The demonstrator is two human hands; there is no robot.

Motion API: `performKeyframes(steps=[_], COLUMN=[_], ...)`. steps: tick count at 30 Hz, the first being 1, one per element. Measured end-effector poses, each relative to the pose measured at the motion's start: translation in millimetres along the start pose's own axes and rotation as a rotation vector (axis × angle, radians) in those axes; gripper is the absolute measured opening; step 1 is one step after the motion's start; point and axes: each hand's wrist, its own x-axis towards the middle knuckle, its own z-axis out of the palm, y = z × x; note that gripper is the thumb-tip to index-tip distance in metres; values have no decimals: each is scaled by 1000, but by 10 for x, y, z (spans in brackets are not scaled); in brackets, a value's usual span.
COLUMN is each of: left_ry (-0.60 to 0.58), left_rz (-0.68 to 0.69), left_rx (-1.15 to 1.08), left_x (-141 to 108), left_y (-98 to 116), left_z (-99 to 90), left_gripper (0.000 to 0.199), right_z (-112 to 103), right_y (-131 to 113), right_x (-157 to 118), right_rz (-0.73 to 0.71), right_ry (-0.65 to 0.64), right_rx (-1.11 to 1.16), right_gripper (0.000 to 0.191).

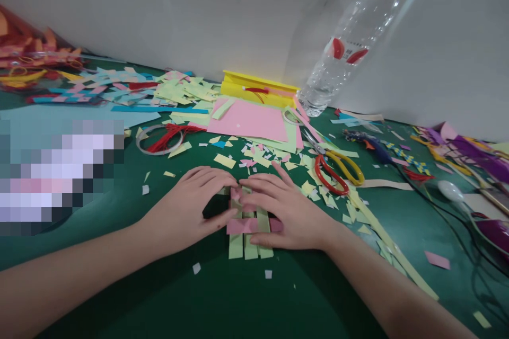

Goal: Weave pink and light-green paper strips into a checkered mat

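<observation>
A small weave of pale green and pink paper strips (249,226) lies on the green table in front of me. Its upright strips are green, and pink ones cross them. My left hand (194,204) grips its left side, with the thumb at the edge and the curled fingers at the top corner. From the other side, my right hand (284,209) is closed over the weave, its thumb low on the green strips and its fingers pressing near the top, one finger lifted away. The right fingers hide part of the weave.
Scissors (334,169) with red and yellow handles lie to the right among paper scraps. Pink sheets (248,121) and a yellow folded paper (234,85) are behind. A clear plastic bottle (345,53) leans at the wall. Red cord and a tape ring (139,143) sit left.
</observation>
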Motion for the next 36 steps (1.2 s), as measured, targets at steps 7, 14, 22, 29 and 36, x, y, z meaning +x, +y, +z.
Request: performKeyframes(steps=[7,14,22,29,36], left_ry=[-87,-106,-90,-76,-67], left_rz=[6,31,45,68,78], left_rx=[27,33,24,44,64], left_x=[-34,-43,-34,-30,-31], left_y=[26,3,-17,-9,-7], left_z=[-12,-8,13,8,7], left_gripper=[54,54,50,45,43], right_z=[-15,17,23,44,63], right_y=[12,24,33,44,55], right_x=[-52,-54,-54,-55,-64], right_rz=[46,64,58,60,62], right_ry=[24,-19,4,31,39], right_rx=[24,11,12,21,29], right_gripper=[59,61,57,53,49])
